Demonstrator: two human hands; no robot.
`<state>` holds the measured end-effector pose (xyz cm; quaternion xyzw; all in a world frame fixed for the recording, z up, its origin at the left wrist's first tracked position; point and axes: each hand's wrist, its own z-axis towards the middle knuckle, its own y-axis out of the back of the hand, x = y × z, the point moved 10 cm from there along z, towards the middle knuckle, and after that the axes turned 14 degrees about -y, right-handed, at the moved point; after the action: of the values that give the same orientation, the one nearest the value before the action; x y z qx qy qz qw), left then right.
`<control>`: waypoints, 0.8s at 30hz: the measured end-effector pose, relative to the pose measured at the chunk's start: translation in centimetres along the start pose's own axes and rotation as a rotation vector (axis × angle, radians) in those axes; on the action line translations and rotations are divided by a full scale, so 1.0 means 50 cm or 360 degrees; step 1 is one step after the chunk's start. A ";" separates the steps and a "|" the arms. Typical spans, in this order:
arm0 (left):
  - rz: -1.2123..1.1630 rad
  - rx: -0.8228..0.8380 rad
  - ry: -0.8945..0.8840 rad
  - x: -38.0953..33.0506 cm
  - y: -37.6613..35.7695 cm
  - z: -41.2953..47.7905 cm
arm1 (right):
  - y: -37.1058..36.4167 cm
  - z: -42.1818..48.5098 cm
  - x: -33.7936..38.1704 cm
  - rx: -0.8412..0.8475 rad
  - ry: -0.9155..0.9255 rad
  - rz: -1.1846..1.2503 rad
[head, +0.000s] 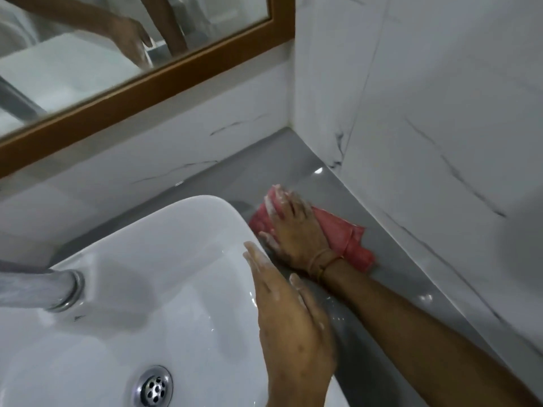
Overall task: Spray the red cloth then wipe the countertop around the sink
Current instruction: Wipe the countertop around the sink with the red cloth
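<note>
The red cloth [342, 233] lies bunched on the grey countertop [293, 168], just right of the white sink [147, 259]. My right hand [293, 230] presses flat on the cloth, fingers spread and flecked with foam, a thread band at the wrist. My left hand [291, 318] rests flat along the sink's right rim, fingers together, holding nothing. No spray bottle is in view.
A chrome tap [63, 292] stands on the sink's left side and a drain [152, 387] sits at the basin's bottom. White marble-tile walls [426, 113] meet in a corner behind the cloth. A wood-framed mirror [141, 86] hangs above.
</note>
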<state>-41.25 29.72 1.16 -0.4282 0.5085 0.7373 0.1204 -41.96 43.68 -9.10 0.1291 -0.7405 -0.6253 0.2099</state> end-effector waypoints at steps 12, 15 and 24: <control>-0.0018 0.0153 -0.0039 -0.017 0.001 -0.002 | -0.039 -0.310 -0.218 -0.0036 -0.0339 0.0020; 0.0088 0.0194 -0.0009 -0.012 -0.007 0.001 | -0.023 -0.232 -0.178 -0.0096 -0.0445 0.0051; -0.0002 0.0210 -0.0099 -0.011 -0.001 0.000 | -0.051 -0.497 -0.172 0.0074 -0.0241 -0.0039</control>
<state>-40.89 29.90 1.55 -0.3965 0.5518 0.7149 0.1648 -22.86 25.43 -9.64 0.0953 -0.7669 -0.6184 0.1427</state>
